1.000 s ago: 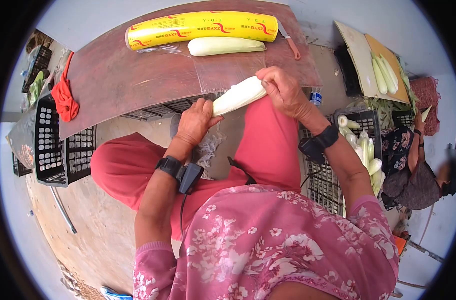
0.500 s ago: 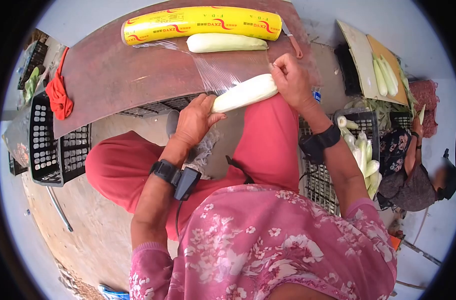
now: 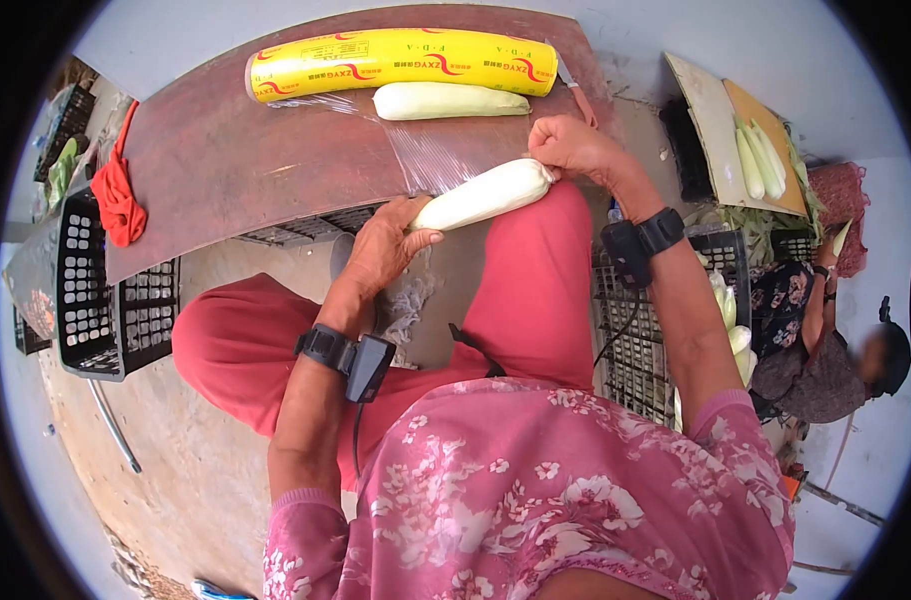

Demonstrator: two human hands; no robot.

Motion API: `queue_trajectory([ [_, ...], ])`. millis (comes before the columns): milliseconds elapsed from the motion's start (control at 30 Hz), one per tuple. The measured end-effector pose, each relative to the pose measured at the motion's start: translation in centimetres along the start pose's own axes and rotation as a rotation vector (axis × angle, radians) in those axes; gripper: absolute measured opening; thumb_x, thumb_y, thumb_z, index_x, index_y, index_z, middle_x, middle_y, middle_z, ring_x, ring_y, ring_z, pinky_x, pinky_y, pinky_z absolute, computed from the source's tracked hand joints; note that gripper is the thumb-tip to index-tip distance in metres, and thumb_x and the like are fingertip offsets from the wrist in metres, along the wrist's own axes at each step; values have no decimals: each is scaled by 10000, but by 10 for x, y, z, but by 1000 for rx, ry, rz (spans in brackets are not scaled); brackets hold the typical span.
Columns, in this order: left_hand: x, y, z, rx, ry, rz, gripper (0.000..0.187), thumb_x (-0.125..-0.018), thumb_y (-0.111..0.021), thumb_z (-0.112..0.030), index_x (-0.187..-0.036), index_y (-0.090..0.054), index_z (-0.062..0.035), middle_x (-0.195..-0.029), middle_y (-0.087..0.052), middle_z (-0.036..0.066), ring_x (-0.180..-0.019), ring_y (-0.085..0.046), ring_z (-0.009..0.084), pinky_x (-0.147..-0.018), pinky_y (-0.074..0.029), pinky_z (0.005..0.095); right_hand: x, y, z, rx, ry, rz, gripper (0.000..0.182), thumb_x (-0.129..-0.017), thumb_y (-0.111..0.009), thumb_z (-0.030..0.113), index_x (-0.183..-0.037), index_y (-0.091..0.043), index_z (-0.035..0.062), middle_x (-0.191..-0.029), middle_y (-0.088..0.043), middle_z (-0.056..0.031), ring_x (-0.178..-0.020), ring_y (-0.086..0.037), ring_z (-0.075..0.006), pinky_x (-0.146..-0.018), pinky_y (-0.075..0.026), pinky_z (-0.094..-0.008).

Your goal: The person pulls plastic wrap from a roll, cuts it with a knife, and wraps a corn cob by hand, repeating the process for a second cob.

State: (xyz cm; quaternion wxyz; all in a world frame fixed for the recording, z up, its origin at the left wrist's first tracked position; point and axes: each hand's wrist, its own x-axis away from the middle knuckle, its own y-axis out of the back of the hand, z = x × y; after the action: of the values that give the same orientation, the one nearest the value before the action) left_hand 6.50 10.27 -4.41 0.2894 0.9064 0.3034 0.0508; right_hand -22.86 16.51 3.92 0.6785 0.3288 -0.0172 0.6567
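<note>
A pale ear of corn, still in its trimmed husk, lies slanted at the table's front edge, above my knee. My left hand is closed around its left end, thumb along the near side. At the opposite end, my right hand has its fingers pinched together just above the tip; what they hold is hidden. Clear plastic film stretches across the table to the ear. Behind it, a second pale ear of corn rests on the film, in front of the yellow film roll.
A knife lies at the right of the brown table. Black crates stand left; another crate with corn is at right. Beyond it, a person sits holding an ear, near a board. A red cloth hangs left.
My right hand has shifted slightly left and down, its fingers curling over the ear's right tip. The ear and my left hand have dropped slightly toward me and left.
</note>
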Motion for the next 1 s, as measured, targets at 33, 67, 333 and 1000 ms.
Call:
queue_trajectory([
  [33, 0, 0, -1, 2, 3, 2, 506, -795, -634, -396, -1167, -543, -64, -966, -560, 163, -954, -536, 359, -824, -427, 407, -1, 0, -1, 97, 6, -25, 64, -811, -578, 87, -783, -551, 36, -646, -554, -9, -496, -499, -69, -421, -369, -229],
  [67, 0, 1, -2, 5, 3, 5, 500, -796, -635, -390, -1163, -545, -63, -964, -562, 164, -952, -537, 359, -823, -428, 406, -2, 0, -2, 195, 10, -53, 66, -810, -577, 89, -774, -556, 38, -650, -563, -18, -497, -505, -74, -424, -372, -234],
  [333, 2, 5, -9, 54, 22, 19, 451, -804, -637, -352, -1143, -560, -64, -952, -575, 161, -942, -545, 353, -813, -432, 395, 33, -4, 17, 438, 559, -718, 70, -816, -584, 74, -855, -579, 16, -708, -595, -71, -649, -580, -162, -614, -462, -283],
  [1000, -2, 4, -6, 80, 30, 23, 428, -790, -664, -301, -1135, -570, -67, -947, -577, 154, -919, -551, 337, -804, -435, 380, 15, -11, -23, 101, 316, -501, 126, -856, -626, 143, -900, -613, 25, -752, -583, 20, -698, -513, -27, -616, -415, -183],
])
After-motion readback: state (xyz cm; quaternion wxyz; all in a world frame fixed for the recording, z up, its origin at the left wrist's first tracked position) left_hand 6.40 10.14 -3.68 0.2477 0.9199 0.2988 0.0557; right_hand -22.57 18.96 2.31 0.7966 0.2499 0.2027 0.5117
